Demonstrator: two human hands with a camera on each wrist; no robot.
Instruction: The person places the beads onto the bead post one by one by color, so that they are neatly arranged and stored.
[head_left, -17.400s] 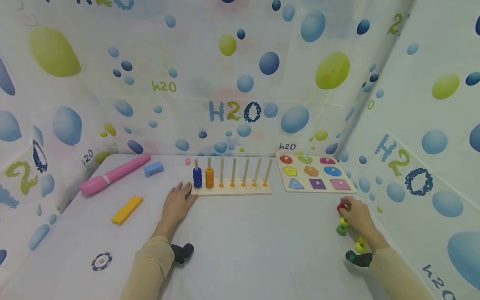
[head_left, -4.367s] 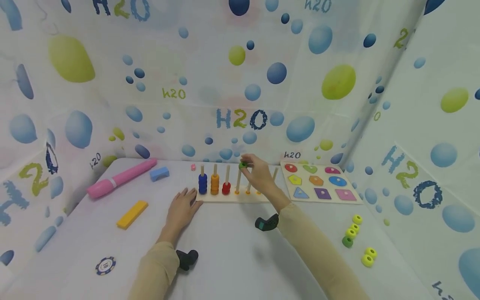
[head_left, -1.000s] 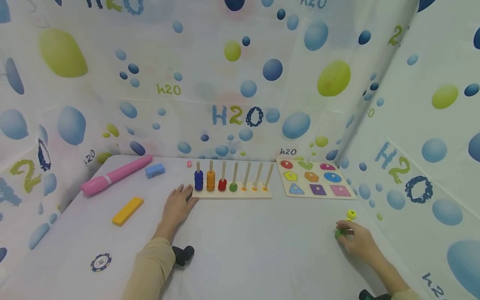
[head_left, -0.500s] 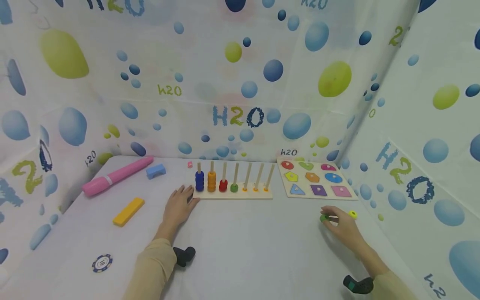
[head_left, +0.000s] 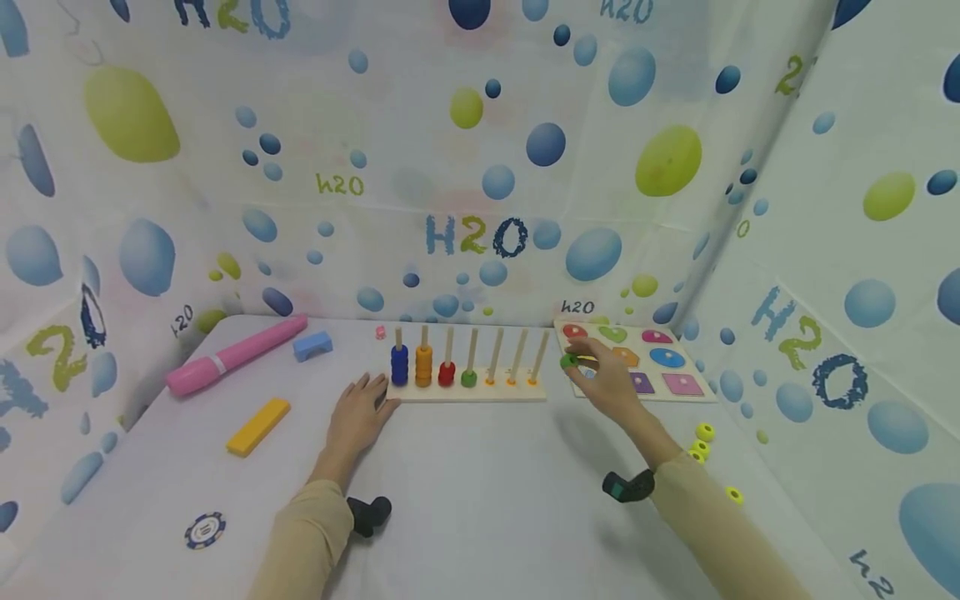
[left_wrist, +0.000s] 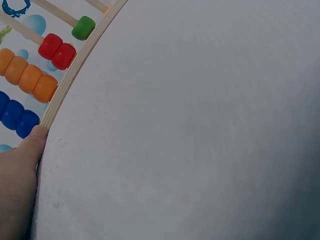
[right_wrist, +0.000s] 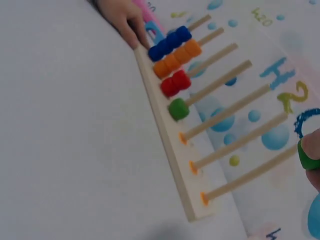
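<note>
Your right arm reaches in from the lower right, the forearm slanting up and leftward in its beige sleeve (head_left: 712, 517), with the wrist camera (head_left: 628, 486) on the inner side of the wrist. Your right hand (head_left: 609, 385) is raised above the tabletop (head_left: 465, 483), its shadow falling below it, and in the head view it covers part of the shape puzzle (head_left: 643, 343). Its fingers pinch a green bead (head_left: 567, 361) between thumb and fingertips; the bead is in the air, just right of the peg board (head_left: 480, 397) and near its rightmost peg (head_left: 538, 357). The right wrist view catches that bead at its edge, beside the upper end of the same peg.

Your left forearm comes up from the bottom and leans slightly right. Your left hand (head_left: 358, 417) lies palm down at the board's left end, fingers extended and a little spread, pointing away from you; the thumb stands out to the right, its tip touching the front corner by the blue beads (head_left: 400, 367). Another green bead (head_left: 468, 378) sits at the foot of the fourth peg.
</note>
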